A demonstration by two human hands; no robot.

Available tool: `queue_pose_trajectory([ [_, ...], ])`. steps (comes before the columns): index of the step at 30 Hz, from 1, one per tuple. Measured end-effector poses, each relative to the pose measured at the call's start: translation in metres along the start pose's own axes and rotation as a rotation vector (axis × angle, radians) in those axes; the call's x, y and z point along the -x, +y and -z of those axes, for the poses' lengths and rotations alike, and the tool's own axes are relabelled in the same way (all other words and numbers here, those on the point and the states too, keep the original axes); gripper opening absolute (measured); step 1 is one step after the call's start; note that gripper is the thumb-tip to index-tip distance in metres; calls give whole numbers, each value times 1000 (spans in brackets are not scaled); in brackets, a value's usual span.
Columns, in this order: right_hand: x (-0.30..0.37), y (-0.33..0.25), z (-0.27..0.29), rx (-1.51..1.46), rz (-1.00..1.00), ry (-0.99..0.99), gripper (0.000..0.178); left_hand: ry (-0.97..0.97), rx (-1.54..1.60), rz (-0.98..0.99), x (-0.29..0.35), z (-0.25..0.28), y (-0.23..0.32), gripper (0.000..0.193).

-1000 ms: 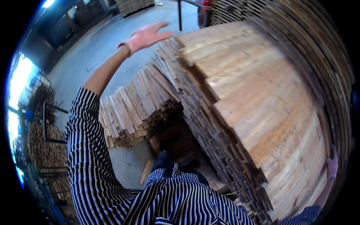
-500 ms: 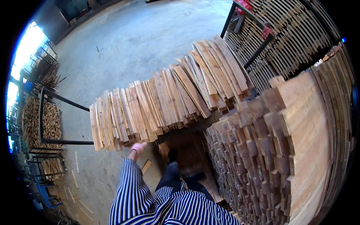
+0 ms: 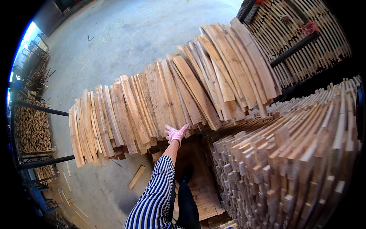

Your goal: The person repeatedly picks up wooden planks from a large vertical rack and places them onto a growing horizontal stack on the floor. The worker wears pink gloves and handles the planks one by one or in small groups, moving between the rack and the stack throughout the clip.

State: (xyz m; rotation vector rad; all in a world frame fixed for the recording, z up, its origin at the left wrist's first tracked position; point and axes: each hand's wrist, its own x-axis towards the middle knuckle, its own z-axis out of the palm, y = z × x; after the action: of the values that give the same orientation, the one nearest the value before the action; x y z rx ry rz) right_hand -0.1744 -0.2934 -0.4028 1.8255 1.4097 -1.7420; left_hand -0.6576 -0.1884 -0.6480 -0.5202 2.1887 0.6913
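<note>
The pink-gloved left hand (image 3: 175,134) is held, grip apart, by the near ends of flat brown wooden boards (image 3: 159,99) laid in a row; some could be dislodged if uneven ends are knocked.
</note>
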Motion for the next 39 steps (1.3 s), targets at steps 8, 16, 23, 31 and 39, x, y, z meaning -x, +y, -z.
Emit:
queue_pose_trajectory([
  [8,-32,10,7,-225,-50,-30,57,65,162,-192,-48,-29,-35,128],
  [16,-177,-131,-69,5,351,-298,74,-433,618,-407,-19,68,-109,60],
  [23,-258,-260,-190,563,333,-130,124,-476,-137,-233,181,73,-154,60],
  [31,-269,-213,-93,30,386,-427,104,20,119,-589,-41,59,-94,93],
  [39,-258,-166,-82,-33,320,-500,107,58,24,-275,-147,69,-8,103],
])
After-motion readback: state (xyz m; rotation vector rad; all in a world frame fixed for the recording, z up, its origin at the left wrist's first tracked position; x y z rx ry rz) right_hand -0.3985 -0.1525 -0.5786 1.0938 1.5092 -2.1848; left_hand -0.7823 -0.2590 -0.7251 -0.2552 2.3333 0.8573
